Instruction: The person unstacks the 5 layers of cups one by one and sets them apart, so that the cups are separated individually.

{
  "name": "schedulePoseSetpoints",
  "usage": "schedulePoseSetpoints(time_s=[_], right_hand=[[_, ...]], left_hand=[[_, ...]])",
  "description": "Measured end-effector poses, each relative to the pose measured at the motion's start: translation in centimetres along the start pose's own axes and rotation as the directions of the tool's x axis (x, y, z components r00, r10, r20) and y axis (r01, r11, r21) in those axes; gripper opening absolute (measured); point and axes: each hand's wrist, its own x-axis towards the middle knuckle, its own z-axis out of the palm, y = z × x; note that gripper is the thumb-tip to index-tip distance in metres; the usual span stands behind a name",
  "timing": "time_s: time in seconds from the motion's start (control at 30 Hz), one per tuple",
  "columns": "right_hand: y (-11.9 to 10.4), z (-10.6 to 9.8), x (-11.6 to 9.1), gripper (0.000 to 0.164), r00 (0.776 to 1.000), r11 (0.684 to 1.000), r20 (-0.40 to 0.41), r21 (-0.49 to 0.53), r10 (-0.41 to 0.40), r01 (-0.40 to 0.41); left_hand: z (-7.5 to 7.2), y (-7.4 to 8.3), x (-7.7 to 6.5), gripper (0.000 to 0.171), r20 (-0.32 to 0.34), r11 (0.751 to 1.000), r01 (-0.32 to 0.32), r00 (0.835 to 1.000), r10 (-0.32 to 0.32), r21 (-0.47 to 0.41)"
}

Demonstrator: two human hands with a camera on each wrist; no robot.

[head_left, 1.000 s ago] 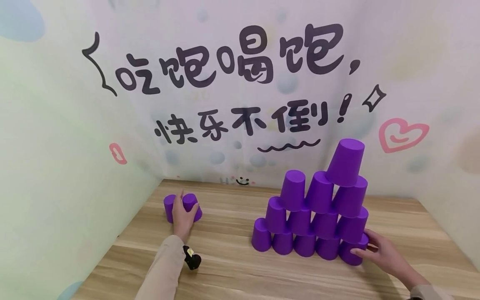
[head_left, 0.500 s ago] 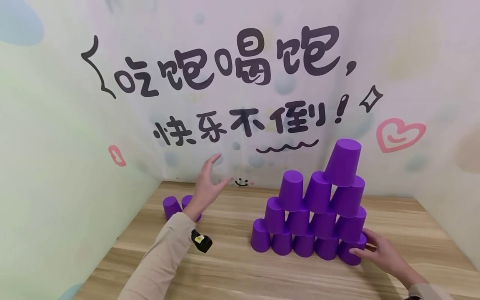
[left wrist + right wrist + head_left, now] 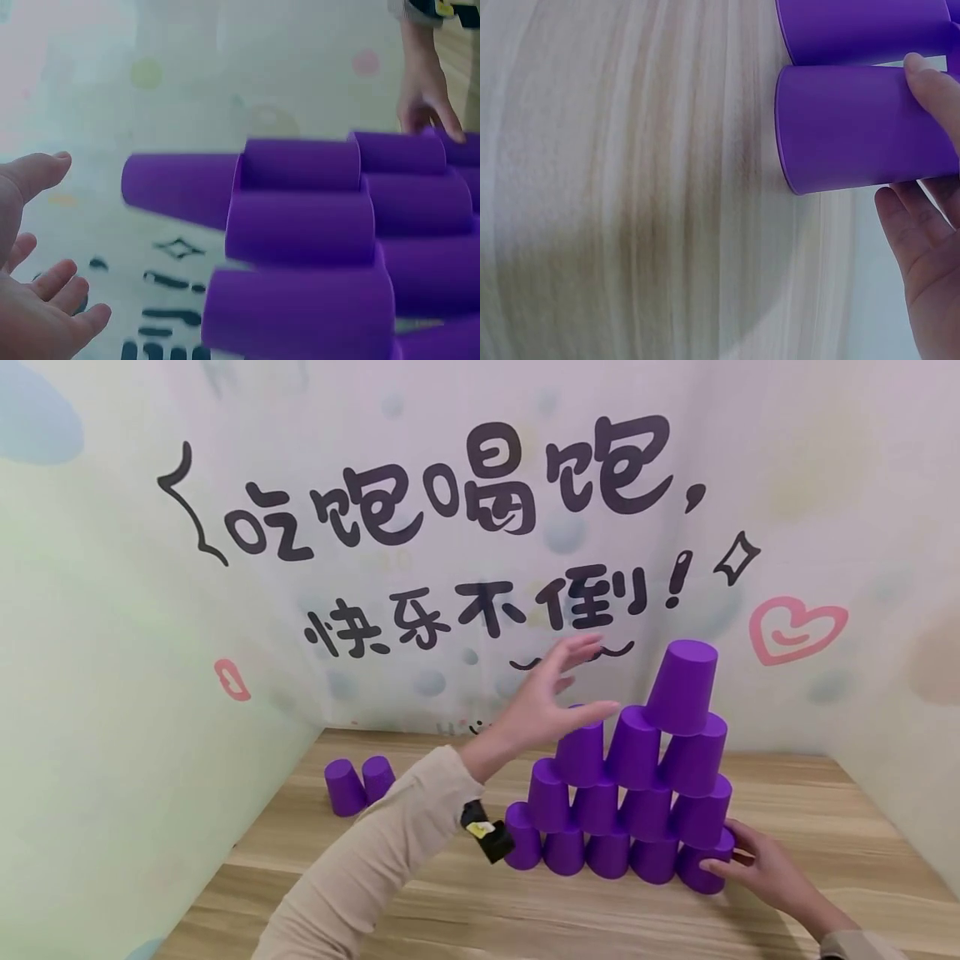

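Observation:
Upside-down purple cups form a stepped pyramid on the table, with a single cup (image 3: 684,687) on its top, towards the right end. My left hand (image 3: 532,708) is in the air behind and left of that top cup, fingers spread and holding nothing. In the left wrist view, a gap separates the hand (image 3: 34,300) from the cups. My right hand (image 3: 772,870) holds the rightmost bottom cup (image 3: 703,870), thumb on the front and fingers at its far side. The right wrist view shows the thumb against that cup (image 3: 855,127); some fingertips are hidden behind it.
Two more upside-down purple cups, a left one (image 3: 344,787) and a right one (image 3: 378,777), stand at the table's back left, partly behind the left sleeve (image 3: 405,827). A printed cloth wall (image 3: 420,410) rises behind the wooden table (image 3: 480,918).
My left hand has left the two cups at the left, risen, and moved right to the pyramid. Those cups stay there. My right hand has kept its place on the bottom cup.

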Motion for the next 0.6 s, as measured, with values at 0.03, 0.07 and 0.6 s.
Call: schedulePoseSetpoints(time_s=[0.03,0.07,0.6], right_hand=[[0.0,-0.1,0.0,0.05,1.0,1.0,-0.001,-0.003,0.001,-0.001],[-0.1,-0.1,0.0,0.05,1.0,1.0,-0.001,-0.005,0.002,-0.002],[0.2,-0.3,0.0,0.052,0.999,0.999,0.014,-0.018,0.036,-0.036]], left_hand=[[0.6,0.3,0.5,0.067,0.016,1.0,0.003,1.0,-0.003,0.0],[1.1,0.6,1.0,0.067,0.031,1.0,0.005,1.0,-0.006,0.009],[5.6,-0.8,6.2,0.063,0.006,0.974,0.212,0.977,-0.213,0.083]])
